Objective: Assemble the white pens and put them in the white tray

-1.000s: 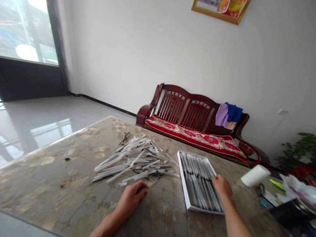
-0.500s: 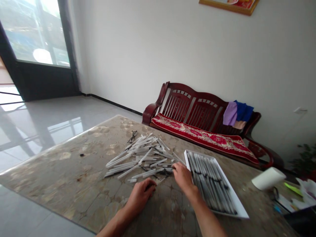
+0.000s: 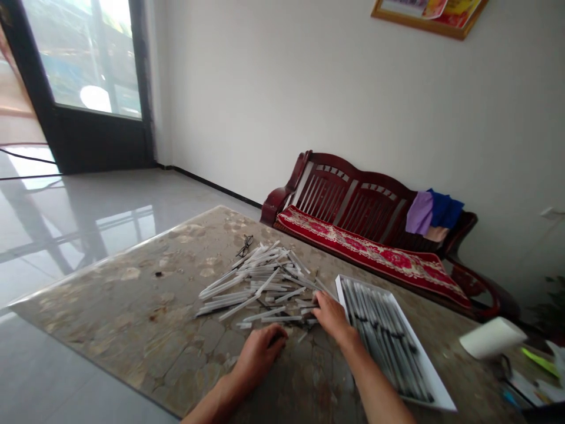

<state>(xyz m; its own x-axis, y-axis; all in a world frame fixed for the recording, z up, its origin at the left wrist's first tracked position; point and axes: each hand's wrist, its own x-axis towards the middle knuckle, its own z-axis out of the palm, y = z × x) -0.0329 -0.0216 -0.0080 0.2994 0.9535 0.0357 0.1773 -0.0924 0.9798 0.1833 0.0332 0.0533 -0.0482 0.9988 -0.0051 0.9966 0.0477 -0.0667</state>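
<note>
View: head camera, single view, looking forward and down across the work surface.

Left hand: the left hand [image 3: 260,355] lies palm down on the bench, at the near edge of the loose pile. Its fingers [image 3: 276,347] are loosely curled. Whether they hold anything cannot be determined.

Right hand: the right hand [image 3: 334,318] is at the pile's right edge, with its fingers [image 3: 320,303] touching or just over the outermost tubes. No grip can be confirmed.

Loose pile: white translucent plastic tubes [image 3: 258,288], slender and dark-marked, lie crossed in a heap directly ahead of both sets of fingers.

Tray: a shallow white rectangular box [image 3: 379,335] stands just right of the right hand's fingers, packed with parallel rows of similar tubes.

Bench: mottled brown stone-patterned top [image 3: 132,282] carries all of the above.

Beyond the fingers: black-framed eyeglasses [image 3: 245,245] lie past the pile. A white paper roll [image 3: 492,337] lies on its side further right. A dark red wooden settee [image 3: 353,188] with a red floral cushion [image 3: 371,256] stands behind the bench, purple and blue cloths [image 3: 435,212] draped on its backrest.
</note>
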